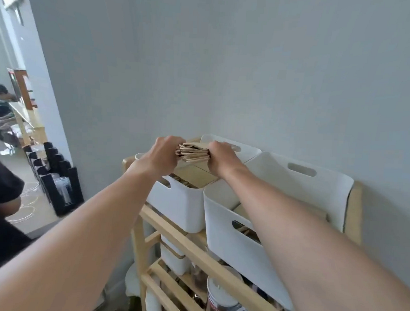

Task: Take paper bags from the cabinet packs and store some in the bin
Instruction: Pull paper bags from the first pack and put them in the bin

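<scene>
Paper bags (pixel 192 152) above white bin (pixel 180 202)

A flat bundle of brown paper bags (pixel 192 152), handles bunched at its near edge, is held level just above the left white bin (pixel 180 202), which already holds more brown bags inside.

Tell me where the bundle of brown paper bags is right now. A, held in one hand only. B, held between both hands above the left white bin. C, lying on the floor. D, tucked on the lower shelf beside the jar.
B: the left hand and right hand each grip an end of the paper bags over the left white bin.
</scene>
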Demonstrator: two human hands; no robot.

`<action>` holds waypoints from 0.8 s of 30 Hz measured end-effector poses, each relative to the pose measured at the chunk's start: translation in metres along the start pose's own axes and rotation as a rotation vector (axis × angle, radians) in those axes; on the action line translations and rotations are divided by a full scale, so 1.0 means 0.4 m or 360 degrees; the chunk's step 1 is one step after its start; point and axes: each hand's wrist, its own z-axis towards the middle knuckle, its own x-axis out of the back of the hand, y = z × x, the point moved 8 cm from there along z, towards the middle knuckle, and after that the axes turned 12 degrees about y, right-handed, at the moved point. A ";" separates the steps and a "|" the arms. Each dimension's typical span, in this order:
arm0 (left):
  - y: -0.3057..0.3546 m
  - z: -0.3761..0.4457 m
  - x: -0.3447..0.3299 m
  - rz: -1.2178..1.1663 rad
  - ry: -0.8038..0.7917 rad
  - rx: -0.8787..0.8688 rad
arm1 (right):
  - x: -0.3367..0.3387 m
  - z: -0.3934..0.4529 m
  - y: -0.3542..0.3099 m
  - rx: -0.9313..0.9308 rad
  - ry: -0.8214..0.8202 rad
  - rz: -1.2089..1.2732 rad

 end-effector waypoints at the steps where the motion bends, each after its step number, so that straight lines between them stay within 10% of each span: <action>1: -0.027 0.008 -0.020 0.0017 -0.0004 0.0061 | -0.030 0.012 0.009 -0.0018 -0.0043 -0.0029; 15: -0.097 0.013 -0.089 0.0026 0.0044 0.0422 | -0.209 0.032 -0.010 0.0161 -0.1129 -0.0750; 24: -0.111 0.020 -0.102 0.0174 0.0009 0.0432 | -0.256 0.084 -0.027 0.0355 -0.1060 -0.0898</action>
